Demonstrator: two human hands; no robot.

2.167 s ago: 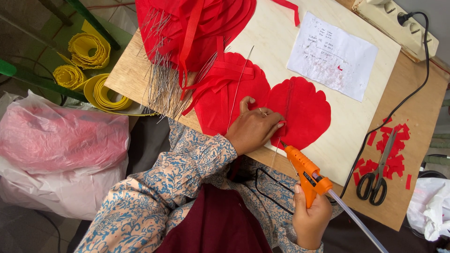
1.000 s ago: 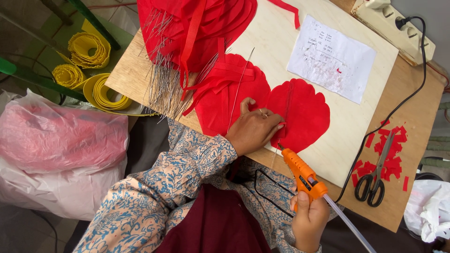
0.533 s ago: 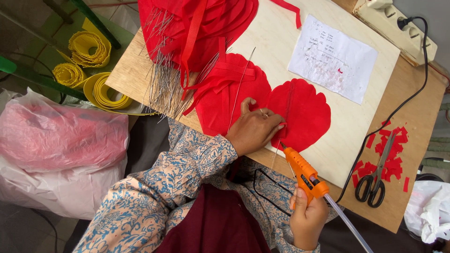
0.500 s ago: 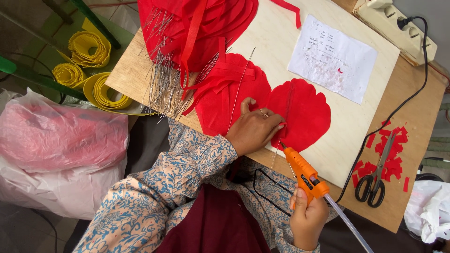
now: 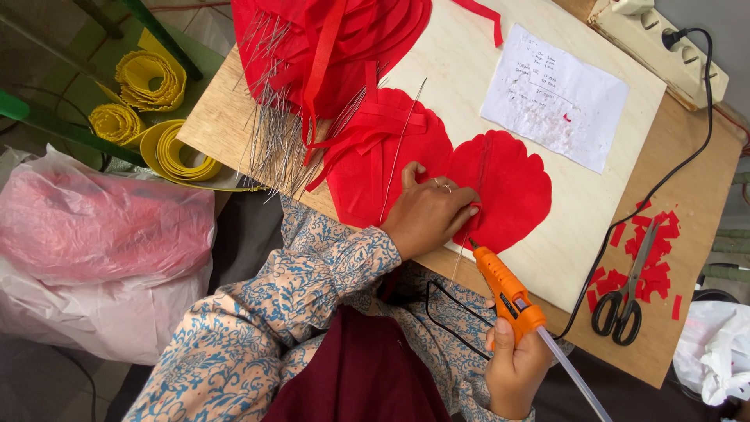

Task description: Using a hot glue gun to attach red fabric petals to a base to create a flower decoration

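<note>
My left hand (image 5: 430, 212) lies flat on a red petal-shaped cutout (image 5: 504, 187), fingers pressing its lower left edge against the white board (image 5: 617, 203). My right hand (image 5: 517, 367) grips an orange glue gun (image 5: 506, 291) with a clear glue stick out the back; its nozzle points at the petal's bottom edge, just beside my left fingertips. A second red petal (image 5: 375, 160) with a thin wire across it lies under my left wrist.
A heap of red petals and ribbon (image 5: 328, 47) and a bundle of thin wires (image 5: 273, 141) sit at the board's upper left. White paper sheet (image 5: 555, 98), power strip (image 5: 656, 39), black scissors (image 5: 629, 297) on red scraps, yellow ribbon rolls (image 5: 148, 109), pink plastic bag (image 5: 94, 227).
My right hand has brought the glue gun slightly up and left, so its nozzle is closer to the petal's edge. My left hand has stayed pressed on the petal.
</note>
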